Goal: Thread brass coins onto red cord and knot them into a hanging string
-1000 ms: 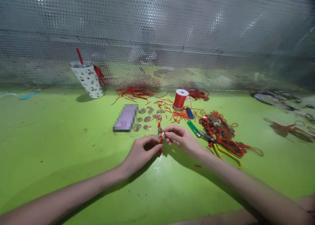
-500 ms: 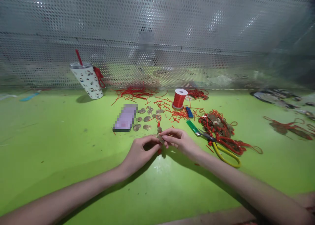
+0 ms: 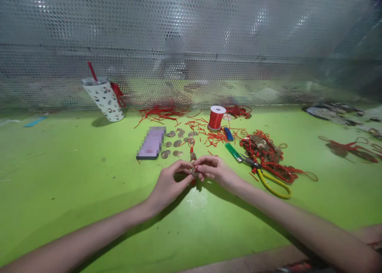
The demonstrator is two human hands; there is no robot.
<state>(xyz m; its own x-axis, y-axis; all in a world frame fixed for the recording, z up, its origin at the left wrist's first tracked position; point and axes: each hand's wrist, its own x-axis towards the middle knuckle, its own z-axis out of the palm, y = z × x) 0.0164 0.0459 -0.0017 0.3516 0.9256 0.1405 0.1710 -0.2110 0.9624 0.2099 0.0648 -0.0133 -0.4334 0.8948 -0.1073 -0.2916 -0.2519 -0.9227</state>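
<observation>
My left hand (image 3: pixel 168 184) and my right hand (image 3: pixel 217 170) meet at the middle of the green table (image 3: pixel 74 177), fingers pinched together. Between the fingertips is a brass coin on a red cord (image 3: pixel 194 170), and both hands are closed on this coin-and-cord piece. The cord runs up from the fingers with another coin knotted on it (image 3: pixel 192 156). Several loose brass coins (image 3: pixel 178 143) lie just beyond my hands. A red thread spool (image 3: pixel 216 118) stands farther back.
A phone (image 3: pixel 151 143) lies left of the coins. Yellow-handled scissors (image 3: pixel 262 176), a green lighter (image 3: pixel 233 152) and a blue lighter (image 3: pixel 228 134) sit right of my hands beside a heap of finished coin knots (image 3: pixel 264 150). A cup with a red straw (image 3: pixel 104 98) stands back left before the perforated metal wall (image 3: pixel 191 46).
My hands have drawn a little closer together around the coin, and the fingertips have shifted on the cord. The view has tipped slightly.
</observation>
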